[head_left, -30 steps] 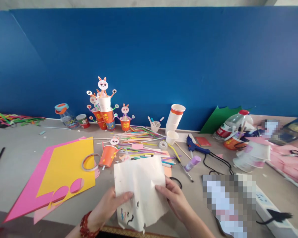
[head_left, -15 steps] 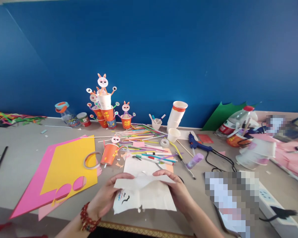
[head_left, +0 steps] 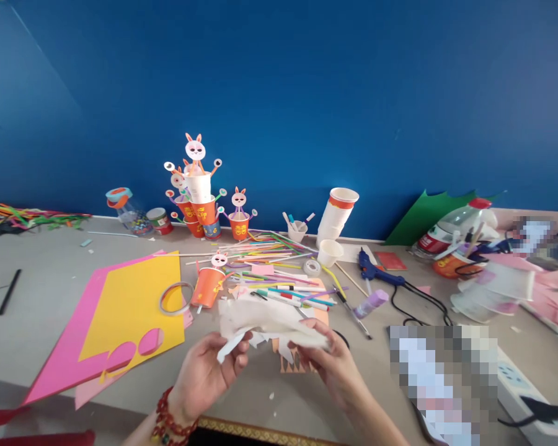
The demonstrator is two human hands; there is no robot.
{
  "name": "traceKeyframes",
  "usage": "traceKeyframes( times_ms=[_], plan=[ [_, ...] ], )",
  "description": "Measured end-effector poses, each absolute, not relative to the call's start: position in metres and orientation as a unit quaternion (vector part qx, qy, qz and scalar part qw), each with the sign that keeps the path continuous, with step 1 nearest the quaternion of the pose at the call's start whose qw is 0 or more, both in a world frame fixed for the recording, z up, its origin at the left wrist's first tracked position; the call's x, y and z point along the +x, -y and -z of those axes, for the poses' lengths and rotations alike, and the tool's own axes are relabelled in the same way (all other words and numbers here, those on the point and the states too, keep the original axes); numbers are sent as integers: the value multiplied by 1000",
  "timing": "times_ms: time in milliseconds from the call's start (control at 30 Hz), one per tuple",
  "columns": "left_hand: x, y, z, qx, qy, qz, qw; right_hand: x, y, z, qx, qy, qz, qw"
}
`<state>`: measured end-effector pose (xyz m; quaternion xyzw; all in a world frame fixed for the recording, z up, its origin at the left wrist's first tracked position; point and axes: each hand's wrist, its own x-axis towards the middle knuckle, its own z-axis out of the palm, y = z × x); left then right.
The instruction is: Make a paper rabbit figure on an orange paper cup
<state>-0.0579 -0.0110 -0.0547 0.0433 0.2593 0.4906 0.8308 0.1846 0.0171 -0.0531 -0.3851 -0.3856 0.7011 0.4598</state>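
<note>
A crumpled white sheet of paper (head_left: 260, 314) is held up above the table's front, its lower edge torn and ragged. My left hand (head_left: 216, 368) grips its left end, palm turned up and fingers curled under a folded flap. At the right end, my right hand (head_left: 328, 356) pinches the paper between thumb and fingers. Below and behind the sheet shows a piece of orange paper (head_left: 297, 362) with pointed cut-outs. Just beyond lie several marker pens (head_left: 291, 296) and an orange paper cup (head_left: 208, 286) on its side with a rabbit face.
Yellow card (head_left: 134, 303) and pink card lie at left under a tape roll (head_left: 175, 298). Rabbit cups (head_left: 199, 204) and stacked white cups (head_left: 337, 217) stand along the blue wall. At right are a blue glue gun (head_left: 376, 271), a glue stick (head_left: 371, 303) and a power strip (head_left: 516, 384).
The white paper has been lifted and tilted, so its drawn marks no longer show. My left hand has turned palm up. Orange cut paper has come into view beneath.
</note>
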Motion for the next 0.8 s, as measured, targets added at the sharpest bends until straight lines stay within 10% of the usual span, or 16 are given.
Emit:
traceKeyframes(
  times_ms=[400,800],
  plan=[
    [-50,14,66,440,-558,-455,537,177,-16,58,-493,497,-571,428],
    [-52,14,61,470,-561,-431,528,189,-20,55,-472,496,-586,433]
  ],
)
